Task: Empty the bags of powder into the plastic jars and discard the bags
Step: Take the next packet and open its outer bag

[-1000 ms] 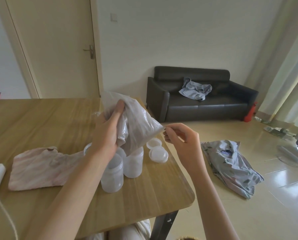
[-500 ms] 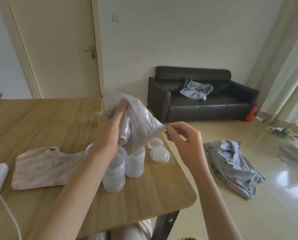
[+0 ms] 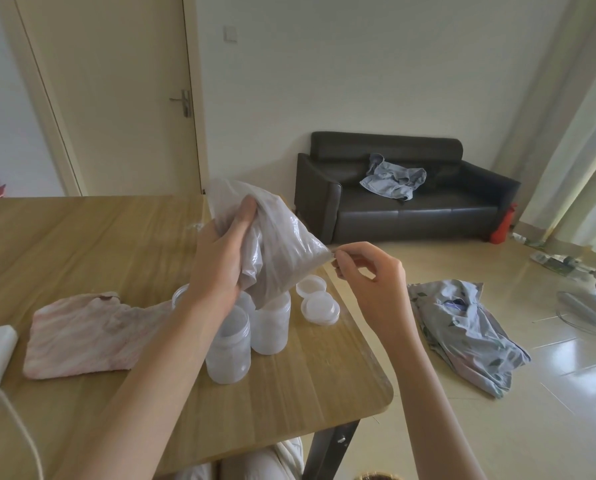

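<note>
Since the earlier frame we note little movement: the bag (image 3: 276,251) stays tilted over the rear jar (image 3: 271,323). Our left hand (image 3: 220,261) grips its gathered top; our right hand (image 3: 369,271) pinches the corner, apparently steering the powder down.

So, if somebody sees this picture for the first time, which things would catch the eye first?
First the clear plastic bag of powder at the centre, gripped by the left hand and pinched at its corner by the right hand, its lower end pointing into an open plastic jar on the wooden table. Next, the dark sofa against the far wall, and the crumpled cloth on the floor at right.
</note>
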Available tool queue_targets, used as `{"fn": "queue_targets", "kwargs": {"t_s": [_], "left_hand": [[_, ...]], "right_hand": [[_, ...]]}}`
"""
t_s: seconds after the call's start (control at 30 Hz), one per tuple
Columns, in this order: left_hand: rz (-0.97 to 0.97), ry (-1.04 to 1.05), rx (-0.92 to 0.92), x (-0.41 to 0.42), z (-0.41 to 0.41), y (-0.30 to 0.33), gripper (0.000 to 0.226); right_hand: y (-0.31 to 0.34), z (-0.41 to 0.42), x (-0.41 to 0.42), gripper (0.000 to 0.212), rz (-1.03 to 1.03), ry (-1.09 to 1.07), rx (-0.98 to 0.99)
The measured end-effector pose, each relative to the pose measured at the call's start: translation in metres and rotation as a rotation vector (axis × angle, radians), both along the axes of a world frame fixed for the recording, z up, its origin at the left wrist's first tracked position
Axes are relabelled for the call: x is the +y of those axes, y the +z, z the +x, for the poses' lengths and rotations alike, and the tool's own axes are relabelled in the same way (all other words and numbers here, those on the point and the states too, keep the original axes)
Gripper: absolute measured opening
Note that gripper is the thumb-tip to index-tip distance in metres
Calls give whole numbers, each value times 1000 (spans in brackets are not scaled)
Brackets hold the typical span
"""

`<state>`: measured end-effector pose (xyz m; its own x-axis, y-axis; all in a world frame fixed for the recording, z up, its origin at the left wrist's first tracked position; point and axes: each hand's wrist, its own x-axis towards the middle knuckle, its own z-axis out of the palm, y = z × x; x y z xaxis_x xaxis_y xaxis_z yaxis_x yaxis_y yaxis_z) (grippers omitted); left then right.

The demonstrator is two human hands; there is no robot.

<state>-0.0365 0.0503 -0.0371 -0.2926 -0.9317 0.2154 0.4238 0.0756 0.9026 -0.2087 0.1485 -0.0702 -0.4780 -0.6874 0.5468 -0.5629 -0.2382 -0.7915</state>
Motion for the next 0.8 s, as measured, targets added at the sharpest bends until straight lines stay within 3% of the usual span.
{"fn": "queue_targets", "kwargs": {"t_s": [0.37,0.6,0.8], "left_hand": [[-69,50,-74,-7,8,-4,38],[-206,-6,-104,-6,13,-8,11],[-207,-25,-67,-5,9,-5,14]], "right_hand": [[18,-3,-7,10,0,-121,195],[64,-25,-18,12,-145,-297,381],[73,-28,-23,11,-194,-334,411]]}}
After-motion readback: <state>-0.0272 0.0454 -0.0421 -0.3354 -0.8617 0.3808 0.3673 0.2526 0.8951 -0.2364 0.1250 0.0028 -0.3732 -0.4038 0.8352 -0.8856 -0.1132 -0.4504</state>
